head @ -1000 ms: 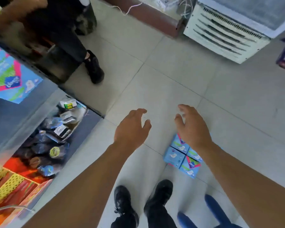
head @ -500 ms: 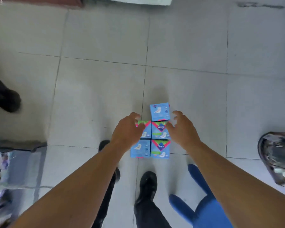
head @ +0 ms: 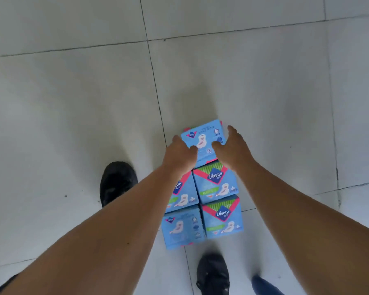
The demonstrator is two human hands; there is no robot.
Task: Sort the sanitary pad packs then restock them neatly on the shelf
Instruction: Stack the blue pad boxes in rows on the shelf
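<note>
On the tiled floor (head: pixel 73 124), five Libresse pad packs (head: pixel 202 201) clustered between two shoes.
Left hand (head: pixel 180 153) and right hand (head: pixel 232 149) spread, flanking farthest pack (head: pixel 202 138); best squeezed evenly, lifted level.

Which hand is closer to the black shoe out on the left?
Left. The left hand is just up and right of that black shoe; the right hand lies farther right, beyond the farthest pack.

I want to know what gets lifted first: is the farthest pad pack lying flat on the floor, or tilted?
Tilted. The farthest pad pack leans on the pack behind it, between the left hand and right hand.
</note>
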